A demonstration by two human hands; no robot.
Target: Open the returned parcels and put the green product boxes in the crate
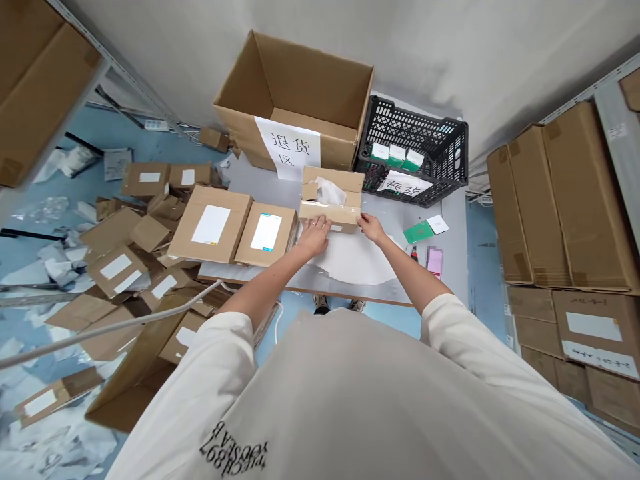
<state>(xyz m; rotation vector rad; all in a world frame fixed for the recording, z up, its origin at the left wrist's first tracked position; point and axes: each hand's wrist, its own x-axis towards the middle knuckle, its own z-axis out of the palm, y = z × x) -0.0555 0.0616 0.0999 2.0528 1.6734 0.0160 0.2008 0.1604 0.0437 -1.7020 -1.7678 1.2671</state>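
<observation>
A small cardboard box stands on the table with its top open. White crumpled paper or plastic shows inside it. My left hand lies over the left part of the box's front, with fingers stretched out on the cardboard. At the front right corner, my right hand pinches the box's edge between thumb and fingers. A white sheet spreads on the table in front of the box, partly under my forearms.
Two labelled cartons stand left of my hands. Behind are a large open carton with a paper sign and a black crate holding green-white packets. A green card and a pink item lie right. Boxes crowd the floor left.
</observation>
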